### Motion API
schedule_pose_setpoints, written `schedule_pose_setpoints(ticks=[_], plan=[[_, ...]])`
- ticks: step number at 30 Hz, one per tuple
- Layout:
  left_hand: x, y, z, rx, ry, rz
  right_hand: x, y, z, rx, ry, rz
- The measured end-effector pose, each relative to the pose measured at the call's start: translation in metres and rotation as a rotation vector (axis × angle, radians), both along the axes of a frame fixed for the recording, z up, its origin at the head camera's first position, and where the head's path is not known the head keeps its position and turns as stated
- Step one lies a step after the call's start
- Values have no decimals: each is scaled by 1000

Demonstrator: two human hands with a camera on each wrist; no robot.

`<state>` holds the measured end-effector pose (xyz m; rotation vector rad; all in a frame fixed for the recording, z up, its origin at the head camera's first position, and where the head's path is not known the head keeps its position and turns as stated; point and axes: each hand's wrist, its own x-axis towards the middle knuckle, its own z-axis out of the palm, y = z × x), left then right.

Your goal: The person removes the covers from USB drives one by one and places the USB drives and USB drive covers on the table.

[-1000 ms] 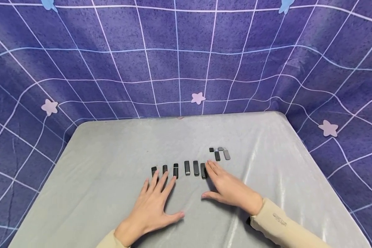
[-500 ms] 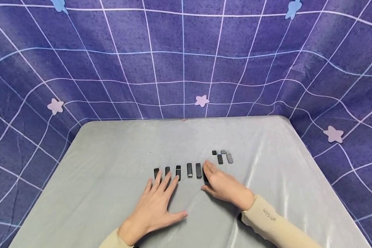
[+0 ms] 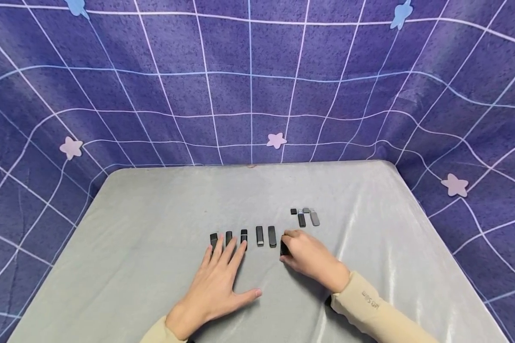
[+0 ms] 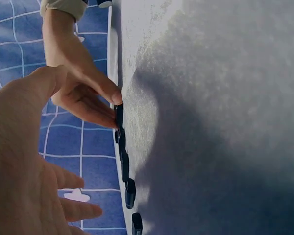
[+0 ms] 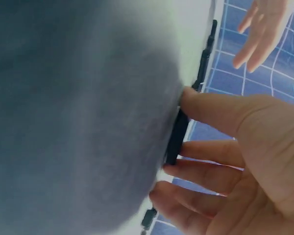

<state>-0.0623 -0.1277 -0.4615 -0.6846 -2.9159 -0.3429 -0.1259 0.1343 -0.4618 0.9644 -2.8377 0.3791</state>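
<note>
Between thumb and fingers my right hand (image 3: 311, 257) pinches a black USB stick (image 3: 284, 247) at the right end of a row. The right wrist view shows the thumb at one end of this stick (image 5: 176, 137) and fingertips at the other. Just left of it lie a black stick (image 3: 272, 237) and another with a silvery end (image 3: 259, 236). My left hand (image 3: 214, 295) has its fingers spread, fingertips at the near ends of three more black sticks, among them one with a pale band (image 3: 243, 237). Those fingers partly cover these sticks.
Behind the row lie an uncapped black USB stick (image 3: 302, 219) and an uncapped grey one (image 3: 314, 218), with a black cap (image 3: 293, 211) and a grey cap (image 3: 306, 210) beside them. A grey cloth covers the table (image 3: 163, 205); a purple grid-patterned curtain (image 3: 223, 95) surrounds it.
My right hand has come down beside the rightmost stick, and its fingers have gone from straight to curled around it. That stick sits slightly nearer me. The left hand stays put.
</note>
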Motion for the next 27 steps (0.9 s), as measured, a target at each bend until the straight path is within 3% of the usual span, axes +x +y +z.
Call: schedule_pose_setpoints(ticks=[6,17,27], plan=[[-1,3,3,31,-12,-2,4,-3,2,-12,49,-16],[-3,15,9,54,15,-38,4,0,-3,-135,77,-18],[-10,24,17,62,-18,-26,7,5,5,-202,36,-6]])
